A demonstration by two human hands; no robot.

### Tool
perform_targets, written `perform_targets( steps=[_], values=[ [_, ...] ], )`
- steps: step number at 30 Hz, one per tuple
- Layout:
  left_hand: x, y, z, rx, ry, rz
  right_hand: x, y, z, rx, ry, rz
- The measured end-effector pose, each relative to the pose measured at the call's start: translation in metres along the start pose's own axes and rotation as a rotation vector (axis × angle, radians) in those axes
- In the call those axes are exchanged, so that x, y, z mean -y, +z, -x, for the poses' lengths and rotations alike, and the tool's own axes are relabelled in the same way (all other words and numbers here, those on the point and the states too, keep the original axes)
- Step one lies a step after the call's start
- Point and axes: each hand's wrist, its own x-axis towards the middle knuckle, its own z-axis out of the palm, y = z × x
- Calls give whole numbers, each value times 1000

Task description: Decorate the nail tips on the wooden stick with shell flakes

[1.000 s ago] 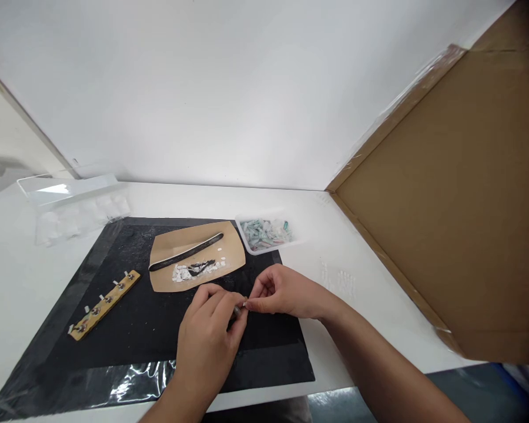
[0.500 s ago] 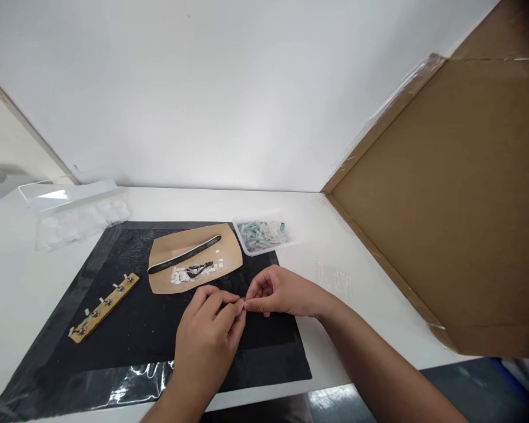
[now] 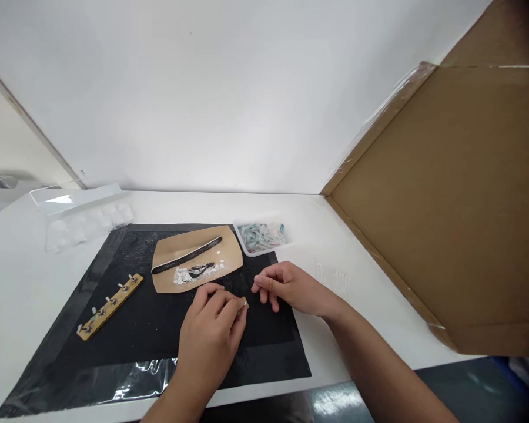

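My left hand point(image 3: 214, 323) is closed over the black mat, its fingers gripping a small yellowish piece point(image 3: 245, 303) whose end shows past the fingertips. My right hand point(image 3: 291, 286) hovers a little to the right of it, over the mat's right part. Its thumb and index finger are pressed together; anything between them is too small to make out. Beyond both hands lies a brown paper sheet point(image 3: 167, 249) bearing a dark curved strip point(image 3: 187, 257) and a scatter of white bits point(image 3: 183, 275).
On the mat point(image 3: 132, 346) at left is a yellow strip point(image 3: 112, 306) with several small metal parts. A white tray point(image 3: 251, 254) of small packets stands behind my right hand. Clear plastic packaging point(image 3: 86, 223) is at back left, a cardboard panel point(image 3: 458, 205) at right.
My right hand has drawn away from my left fingertips, up and to the right. The small yellowish piece now shows at my left fingers. The view has shifted slightly.
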Motion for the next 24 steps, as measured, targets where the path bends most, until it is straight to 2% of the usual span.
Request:
perform_targets(
  steps=[8, 13, 16, 20, 24],
  values=[
    [1, 0, 1, 6, -6, -15, 1, 9, 2, -65, -120, 35],
    [1, 1, 1, -5, 4, 4, 8, 11, 6, -65, -396, 276],
    [2, 1, 3, -7, -7, 18, 5, 12, 5, -45, -513, 315],
    [3, 3, 6, -12, -40, -3, -2, 14, 1, -35, -506, 348],
    [4, 5, 11, 0, -139, 1, -2, 16, -1, -40, -486, 385]
  ],
)
